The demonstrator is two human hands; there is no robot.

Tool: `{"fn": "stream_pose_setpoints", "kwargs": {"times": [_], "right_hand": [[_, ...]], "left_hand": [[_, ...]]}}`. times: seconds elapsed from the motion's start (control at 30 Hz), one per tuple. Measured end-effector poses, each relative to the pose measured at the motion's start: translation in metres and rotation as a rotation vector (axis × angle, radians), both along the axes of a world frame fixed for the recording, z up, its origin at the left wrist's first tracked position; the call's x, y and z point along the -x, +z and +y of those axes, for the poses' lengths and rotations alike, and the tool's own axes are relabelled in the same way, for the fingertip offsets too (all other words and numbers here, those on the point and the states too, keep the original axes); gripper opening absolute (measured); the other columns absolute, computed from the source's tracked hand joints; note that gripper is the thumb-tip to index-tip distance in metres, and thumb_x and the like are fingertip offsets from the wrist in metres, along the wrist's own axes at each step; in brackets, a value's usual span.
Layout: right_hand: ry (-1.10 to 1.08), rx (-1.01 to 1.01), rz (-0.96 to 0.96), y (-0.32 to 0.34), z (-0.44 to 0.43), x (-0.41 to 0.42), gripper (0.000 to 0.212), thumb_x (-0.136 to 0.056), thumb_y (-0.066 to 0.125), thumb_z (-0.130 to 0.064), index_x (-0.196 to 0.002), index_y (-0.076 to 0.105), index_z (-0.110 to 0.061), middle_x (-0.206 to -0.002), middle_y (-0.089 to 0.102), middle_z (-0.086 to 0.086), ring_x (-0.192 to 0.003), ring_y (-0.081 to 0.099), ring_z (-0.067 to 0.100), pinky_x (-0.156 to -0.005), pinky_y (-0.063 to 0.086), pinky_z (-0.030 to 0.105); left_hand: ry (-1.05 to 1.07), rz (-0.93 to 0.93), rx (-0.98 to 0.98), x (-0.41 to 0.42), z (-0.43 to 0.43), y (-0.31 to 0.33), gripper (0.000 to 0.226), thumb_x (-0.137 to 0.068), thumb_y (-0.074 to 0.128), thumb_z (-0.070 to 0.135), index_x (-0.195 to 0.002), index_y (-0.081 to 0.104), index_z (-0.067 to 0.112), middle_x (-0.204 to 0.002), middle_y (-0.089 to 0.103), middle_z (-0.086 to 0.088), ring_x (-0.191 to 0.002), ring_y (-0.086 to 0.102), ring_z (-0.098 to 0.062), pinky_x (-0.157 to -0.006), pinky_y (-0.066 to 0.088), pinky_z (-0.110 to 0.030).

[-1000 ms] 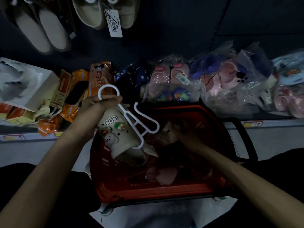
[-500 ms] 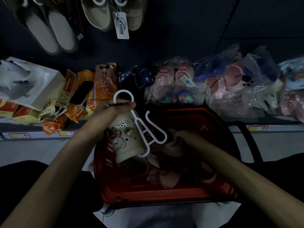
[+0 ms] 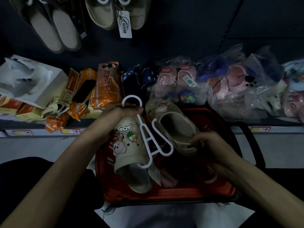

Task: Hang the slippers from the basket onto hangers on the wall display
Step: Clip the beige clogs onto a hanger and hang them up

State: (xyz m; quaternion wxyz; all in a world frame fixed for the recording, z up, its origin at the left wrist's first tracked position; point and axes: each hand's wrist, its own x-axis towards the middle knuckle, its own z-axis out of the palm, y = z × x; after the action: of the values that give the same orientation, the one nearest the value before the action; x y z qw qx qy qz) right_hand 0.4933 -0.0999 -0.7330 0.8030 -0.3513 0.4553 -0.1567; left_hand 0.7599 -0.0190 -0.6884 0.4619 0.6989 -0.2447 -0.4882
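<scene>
My left hand (image 3: 118, 116) grips a white plastic hanger (image 3: 148, 134) just below its hook, above the red basket (image 3: 164, 195). A cream slipper with charms (image 3: 130, 150) hangs on the hanger's left prong. My right hand (image 3: 212, 143) holds the heel of a second cream slipper (image 3: 174, 127), lifted out of the basket, its opening beside the hanger's free right prong. Pink footwear lies dim in the basket bottom.
Beige slippers (image 3: 54, 30) and a tagged beige pair (image 3: 115, 14) hang on the dark wall above. On the shelf behind the basket lie a white box (image 3: 32, 79), orange packets (image 3: 105, 84) and bagged pink and blue slippers (image 3: 230, 79).
My right hand has come up out of the basket holding the second cream slipper and brought it beside the hanger. The left hand with the hanger shifted slightly right.
</scene>
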Motion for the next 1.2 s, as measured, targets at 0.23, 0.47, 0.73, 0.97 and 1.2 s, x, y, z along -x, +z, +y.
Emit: {"fn": "stream_pose_setpoints", "kwargs": {"times": [0.23, 0.47, 0.73, 0.97, 1.2], "right_hand": [[-0.168, 0.208, -0.104, -0.002, 0.002, -0.008, 0.074, -0.065, 0.068, 0.01, -0.135, 0.056, -0.012, -0.123, 0.072, 0.016, -0.113, 0.07, 0.036, -0.099, 0.054, 0.05], [-0.127, 0.251, -0.031, -0.018, 0.008, -0.012, 0.076, -0.068, 0.063, 0.021, -0.132, 0.056, -0.02, -0.121, 0.071, 0.016, -0.091, 0.074, 0.031, -0.062, 0.059, 0.034], [-0.084, 0.416, 0.072, -0.025, 0.003, -0.003, 0.088, -0.04, 0.072, 0.0, -0.125, 0.062, -0.024, -0.109, 0.077, 0.004, -0.1, 0.074, 0.028, -0.071, 0.059, 0.038], [-0.009, 0.541, 0.068, -0.03, 0.002, 0.008, 0.086, -0.044, 0.066, 0.002, -0.123, 0.059, -0.032, -0.114, 0.071, 0.001, -0.1, 0.071, 0.019, -0.067, 0.057, 0.028], [0.109, 0.615, 0.178, -0.036, 0.004, 0.002, 0.091, -0.041, 0.089, -0.027, -0.126, 0.058, -0.036, -0.115, 0.074, -0.011, -0.107, 0.07, 0.005, -0.085, 0.056, 0.024]], "left_hand": [[-0.06, 0.035, -0.014, 0.012, -0.005, 0.0, 0.013, -0.088, 0.079, 0.025, -0.085, 0.085, 0.014, -0.095, 0.082, -0.014, -0.082, 0.079, -0.027, -0.091, 0.058, -0.041], [-0.078, 0.125, 0.0, 0.022, -0.009, 0.0, 0.031, -0.088, 0.08, 0.024, -0.112, 0.079, 0.005, -0.106, 0.081, -0.016, -0.097, 0.079, -0.034, -0.092, 0.06, -0.041], [0.001, 0.0, 0.11, 0.014, -0.011, 0.007, 0.008, -0.09, 0.079, 0.019, -0.093, 0.085, 0.015, -0.098, 0.082, -0.01, -0.091, 0.08, -0.028, -0.098, 0.059, -0.045], [0.144, -0.052, 0.223, -0.008, -0.008, 0.006, 0.011, -0.086, 0.083, 0.021, -0.093, 0.083, 0.011, -0.094, 0.081, -0.015, -0.086, 0.078, -0.029, -0.089, 0.062, -0.044], [0.007, -0.203, 0.387, -0.009, -0.009, 0.009, 0.008, -0.088, 0.079, 0.014, -0.094, 0.081, 0.009, -0.088, 0.082, -0.005, -0.084, 0.078, -0.02, -0.077, 0.06, -0.028]]}}
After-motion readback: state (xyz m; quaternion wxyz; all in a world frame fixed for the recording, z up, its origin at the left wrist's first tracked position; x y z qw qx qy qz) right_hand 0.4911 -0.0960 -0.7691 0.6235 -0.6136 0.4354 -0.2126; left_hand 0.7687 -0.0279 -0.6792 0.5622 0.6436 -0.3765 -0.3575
